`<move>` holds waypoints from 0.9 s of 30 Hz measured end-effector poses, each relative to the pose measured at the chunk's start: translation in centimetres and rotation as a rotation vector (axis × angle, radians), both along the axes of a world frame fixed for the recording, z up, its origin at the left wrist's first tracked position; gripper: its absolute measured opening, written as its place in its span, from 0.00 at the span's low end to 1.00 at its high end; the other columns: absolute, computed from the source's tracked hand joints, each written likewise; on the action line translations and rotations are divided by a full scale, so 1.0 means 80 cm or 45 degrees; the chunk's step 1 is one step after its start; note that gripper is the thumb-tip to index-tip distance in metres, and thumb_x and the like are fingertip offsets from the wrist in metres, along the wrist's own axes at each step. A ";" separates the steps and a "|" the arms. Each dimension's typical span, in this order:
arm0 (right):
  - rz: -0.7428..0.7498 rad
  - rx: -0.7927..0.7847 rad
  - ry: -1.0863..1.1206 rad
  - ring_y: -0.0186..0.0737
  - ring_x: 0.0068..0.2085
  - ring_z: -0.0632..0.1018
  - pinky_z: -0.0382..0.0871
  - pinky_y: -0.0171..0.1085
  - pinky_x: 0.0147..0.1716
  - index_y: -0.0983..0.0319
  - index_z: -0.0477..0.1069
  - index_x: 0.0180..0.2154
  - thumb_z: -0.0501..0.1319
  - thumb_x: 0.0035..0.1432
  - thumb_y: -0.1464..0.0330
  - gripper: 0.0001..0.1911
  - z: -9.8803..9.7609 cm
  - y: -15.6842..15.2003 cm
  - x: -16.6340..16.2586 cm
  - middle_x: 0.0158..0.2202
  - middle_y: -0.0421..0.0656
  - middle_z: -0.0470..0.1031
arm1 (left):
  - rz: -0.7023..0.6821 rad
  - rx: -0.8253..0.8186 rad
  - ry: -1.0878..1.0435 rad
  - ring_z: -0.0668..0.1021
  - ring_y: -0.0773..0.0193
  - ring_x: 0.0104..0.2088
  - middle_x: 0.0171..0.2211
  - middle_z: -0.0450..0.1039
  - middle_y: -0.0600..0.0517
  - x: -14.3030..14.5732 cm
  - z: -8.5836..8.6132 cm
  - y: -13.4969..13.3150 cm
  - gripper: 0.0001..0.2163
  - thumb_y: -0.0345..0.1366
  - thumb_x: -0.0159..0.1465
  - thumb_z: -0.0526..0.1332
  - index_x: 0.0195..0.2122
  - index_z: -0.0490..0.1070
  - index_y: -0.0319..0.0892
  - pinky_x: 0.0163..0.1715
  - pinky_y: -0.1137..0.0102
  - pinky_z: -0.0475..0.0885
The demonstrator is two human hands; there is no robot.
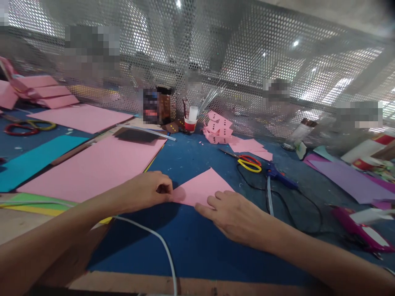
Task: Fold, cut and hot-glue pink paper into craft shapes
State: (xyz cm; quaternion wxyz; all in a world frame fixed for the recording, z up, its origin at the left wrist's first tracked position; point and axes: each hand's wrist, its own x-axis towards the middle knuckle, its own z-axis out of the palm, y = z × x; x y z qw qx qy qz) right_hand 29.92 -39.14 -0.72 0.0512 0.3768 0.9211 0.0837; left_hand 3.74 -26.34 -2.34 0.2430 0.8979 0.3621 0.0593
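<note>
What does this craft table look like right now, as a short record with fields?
Left hand: pinching the left corner of the pink paper triangle
Right hand: fingers flat on the triangle's lower edge
Surface: blue mat
Behind the triangle: scissors with red and yellow handles, blue glue gun
Left side: large pink sheet
Back: red cup, folded pink pieces

A perforated metal screen point(247, 61) stood along the far edge of the bench point(191, 246), curving across the whole width of the view. Bright light came through its small round holes in pale patches, strongest at the upper left and at the right. A few small ceiling lamps point(295, 42) showed as white spots behind it. The bench carried a dark blue top, with a bare wooden edge point(123, 283) along its near side.
</note>
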 end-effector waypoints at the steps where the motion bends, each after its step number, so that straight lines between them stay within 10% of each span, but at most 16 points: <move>1: 0.007 -0.005 0.014 0.45 0.36 0.71 0.60 0.44 0.34 0.63 0.66 0.55 0.54 0.67 0.74 0.16 0.000 0.001 -0.001 0.39 0.44 0.73 | -0.002 0.008 0.006 0.76 0.61 0.33 0.31 0.76 0.53 0.000 0.000 0.000 0.11 0.46 0.62 0.62 0.30 0.77 0.46 0.33 0.70 0.64; 27: 0.078 0.035 0.027 0.47 0.39 0.71 0.61 0.46 0.36 0.70 0.63 0.61 0.53 0.69 0.72 0.21 -0.018 0.005 -0.012 0.44 0.47 0.75 | 0.038 0.081 0.115 0.75 0.60 0.34 0.29 0.75 0.53 0.007 0.004 -0.007 0.09 0.42 0.60 0.61 0.28 0.74 0.45 0.33 0.68 0.62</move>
